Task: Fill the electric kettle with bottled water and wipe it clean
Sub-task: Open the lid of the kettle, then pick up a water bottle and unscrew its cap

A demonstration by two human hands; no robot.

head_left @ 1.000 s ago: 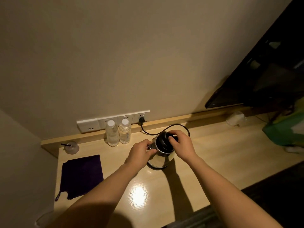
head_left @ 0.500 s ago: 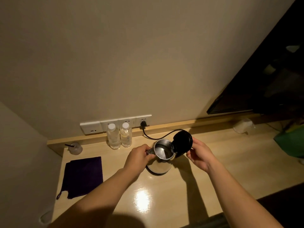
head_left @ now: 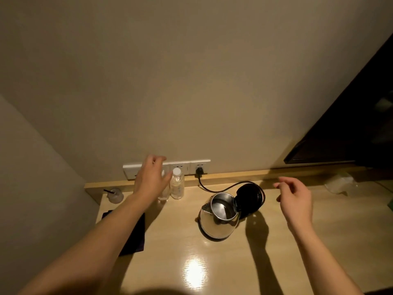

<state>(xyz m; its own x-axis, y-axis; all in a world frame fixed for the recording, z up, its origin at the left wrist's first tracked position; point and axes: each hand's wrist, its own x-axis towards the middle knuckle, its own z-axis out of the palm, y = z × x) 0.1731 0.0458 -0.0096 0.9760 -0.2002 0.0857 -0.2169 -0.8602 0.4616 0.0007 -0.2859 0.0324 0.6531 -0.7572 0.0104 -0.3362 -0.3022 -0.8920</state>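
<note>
Head view: kettle (head_left: 219, 218) stands mid-desk (head_left: 276, 252), lid (head_left: 249, 198) flipped up to its right, cord (head_left: 214, 189) running to the far wall socket (head_left: 200, 166). Left hand (head_left: 152, 179) reaches with fingers spread over two bottles (head_left: 177, 186) at far left, grasping nothing. Right hand (head_left: 296, 200) hovers empty, loosely curled, right of the kettle. Dark cloth (head_left: 136, 235) lies at left.
</note>
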